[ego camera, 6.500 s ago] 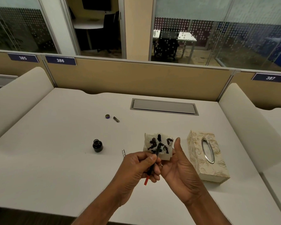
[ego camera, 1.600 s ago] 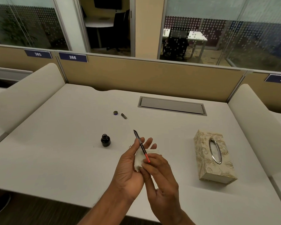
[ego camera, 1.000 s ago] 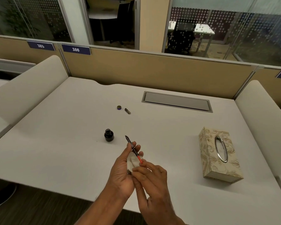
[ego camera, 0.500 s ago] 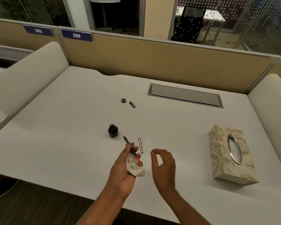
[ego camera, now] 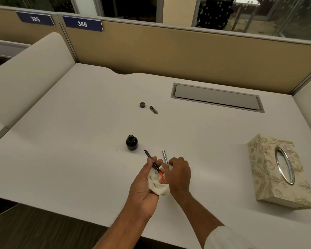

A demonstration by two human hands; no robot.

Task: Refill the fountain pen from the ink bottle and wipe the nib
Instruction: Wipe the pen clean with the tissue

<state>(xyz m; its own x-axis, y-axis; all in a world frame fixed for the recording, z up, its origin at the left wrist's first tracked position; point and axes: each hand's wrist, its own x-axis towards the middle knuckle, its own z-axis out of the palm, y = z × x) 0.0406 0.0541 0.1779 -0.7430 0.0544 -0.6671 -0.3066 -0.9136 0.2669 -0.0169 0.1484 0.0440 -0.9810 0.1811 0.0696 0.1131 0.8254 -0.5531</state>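
Note:
My left hand (ego camera: 142, 192) holds the fountain pen's front part (ego camera: 151, 159), nib pointing up and left, red ink reservoir at its rear, together with a crumpled white tissue (ego camera: 158, 186) in the palm. The nib tip hangs just right of the open black ink bottle (ego camera: 131, 143). My right hand (ego camera: 179, 175) reaches over the desk with its fingertips closed on the near end of the silver pen barrel (ego camera: 164, 155), which lies flat on the desk.
The bottle's cap (ego camera: 142, 105) and the dark pen cap (ego camera: 153, 109) lie farther back. A patterned tissue box (ego camera: 269, 177) stands at the right. A grey cable hatch (ego camera: 217, 97) is set in the white desk (ego camera: 70, 150), with partition walls behind.
My right hand let go of the pen's rear, moved right and came down on the silver barrel. The left hand keeps the pen part and tissue. The view tilted down.

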